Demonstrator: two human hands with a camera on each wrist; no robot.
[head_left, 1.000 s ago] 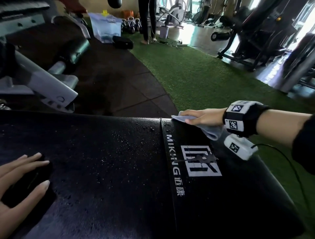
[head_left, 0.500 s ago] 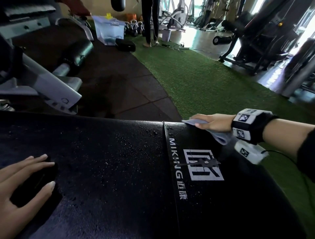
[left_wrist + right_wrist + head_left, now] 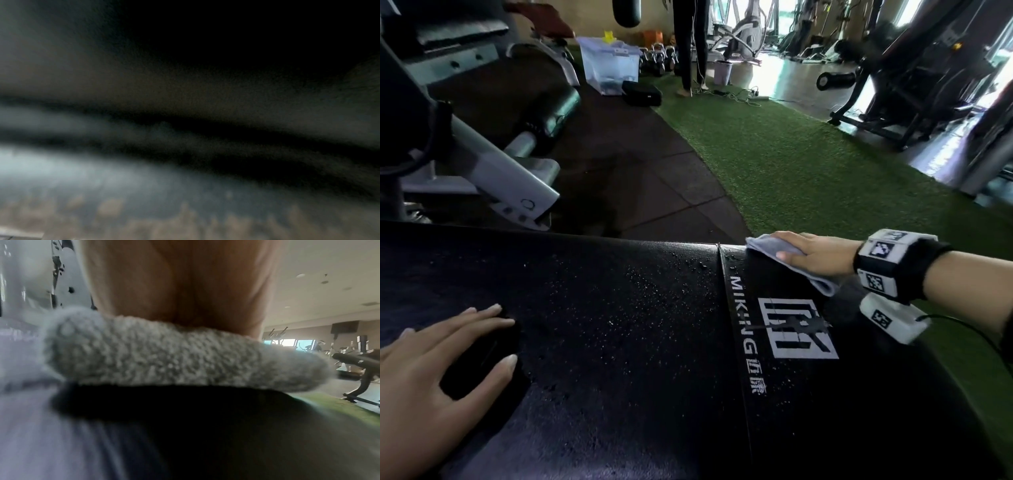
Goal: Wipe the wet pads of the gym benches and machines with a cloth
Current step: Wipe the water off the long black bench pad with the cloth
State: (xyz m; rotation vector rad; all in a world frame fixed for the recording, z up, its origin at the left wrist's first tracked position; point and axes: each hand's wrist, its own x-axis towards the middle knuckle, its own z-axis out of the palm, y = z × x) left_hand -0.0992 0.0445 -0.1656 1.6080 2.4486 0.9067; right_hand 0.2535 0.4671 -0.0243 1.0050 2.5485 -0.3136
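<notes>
The bench pad [image 3: 592, 342] is the landmark: black vinyl, running across the head view, w/ a seam [image 3: 732, 342] about two-thirds along and white MIKING lettering [image 3: 743, 318] just right of it. The cloth [image 3: 767, 248], pale grey and fluffy, lies at the pad's far edge just right of the seam, folded, one end trailing back toward the wrist. The right hand [image 3: 815, 255] lies flat on top of it, fingers straight and close together, pressing rather than gripping; the right wrist view shows the cloth [image 3: 174, 358] squashed between palm and pad, so contact is full. The left hand [image 3: 438, 359] is flat on the pad's near-left part, fingers spread wide, thumb out, holding nothing, prob. bracing; the left wrist view is too dark and blurred to add anything. Water drops [image 3: 640, 298] speckle the pad left of the seam, thickest near the far edge by the seam; that section looks unwiped. Handling, as a judgement: the cloth is light, soft, floppy, and will bunch or roll under a sideways drag unless the palm stays spread over it; no pinch needed, flat pressure over its middle works best. The pad is firm but cushioned and fixed; its wet vinyl is likely slick, so the cloth should glide easily, and the seam groove may hold water and need a firmer pass.
</notes>
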